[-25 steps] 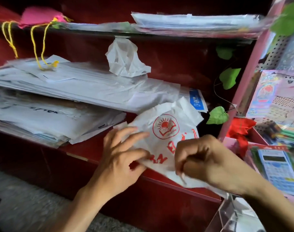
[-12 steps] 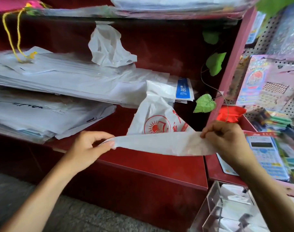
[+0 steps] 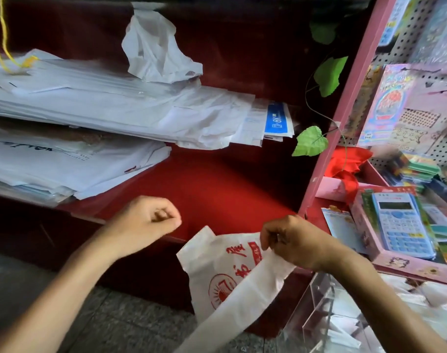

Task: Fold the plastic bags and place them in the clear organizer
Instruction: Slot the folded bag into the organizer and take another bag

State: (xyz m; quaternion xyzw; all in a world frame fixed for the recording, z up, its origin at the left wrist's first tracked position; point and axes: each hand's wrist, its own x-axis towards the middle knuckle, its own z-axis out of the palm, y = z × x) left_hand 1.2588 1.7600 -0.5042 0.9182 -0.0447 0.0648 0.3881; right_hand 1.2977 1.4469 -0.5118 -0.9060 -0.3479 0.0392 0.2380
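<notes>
Plastic bag, white with red printing, is hanging from the right hand in front of the red shelf's front edge, below the level of the shelf board. Its long axis is running diagonally, from the pinched top corner at the upper right down toward the lower left, where a plain folded strip is trailing off the bottom of the view. The printed face is turning toward the camera: a round red emblem with a sun-like design is sitting low on the left, red characters are running up beside it, and a small red rectangle is lying just beside the fingers. The film is looking thin, matte and lightly creased, with one handle loop sticking up at the upper left.

The right hand is pinching the bag's upper edge between curled fingers and thumb. The left hand is hovering apart from the bag, over the shelf's edge, clenched into a loose fist and gripping nothing.

The clear organizer is standing at the lower right, just beside the bag's lower edge, with folded white pieces showing inside its compartments. A crumpled white bag is resting on the stacked white bags at the shelf's left.
</notes>
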